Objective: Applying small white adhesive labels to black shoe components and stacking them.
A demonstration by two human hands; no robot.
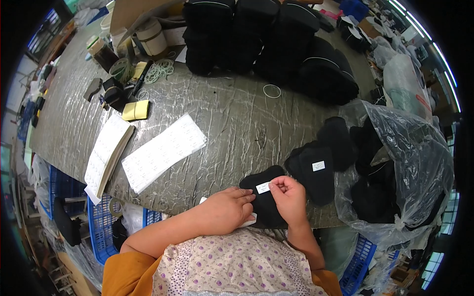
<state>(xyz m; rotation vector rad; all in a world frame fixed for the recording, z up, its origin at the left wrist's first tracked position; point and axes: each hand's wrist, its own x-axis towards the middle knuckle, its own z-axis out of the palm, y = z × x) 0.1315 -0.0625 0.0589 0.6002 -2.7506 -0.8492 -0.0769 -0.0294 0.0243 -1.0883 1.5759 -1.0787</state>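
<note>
In front of me at the near table edge lies a dark black cloth piece [269, 207] with a rounded end. My right hand [290, 197] pinches one end of a small white label [263, 188] against this cloth. Beside it, my left hand [228, 209] rests at the left edge of the cloth, fingers together. White paper [250, 220] sticks out from under that hand, by the thumb, and appears to be gripped in it. Just to the right, another black cloth piece [306, 180] bears a similar white label [318, 166].
White printed sheets [165, 153] and a thicker paper stack [107, 155] lie to the left. Bundled black pieces [271, 44] stand at the back. A clear plastic bag [419, 143] holding black pieces is at the right. A rubber band [272, 91] and yellow pad [136, 110] lie farther off.
</note>
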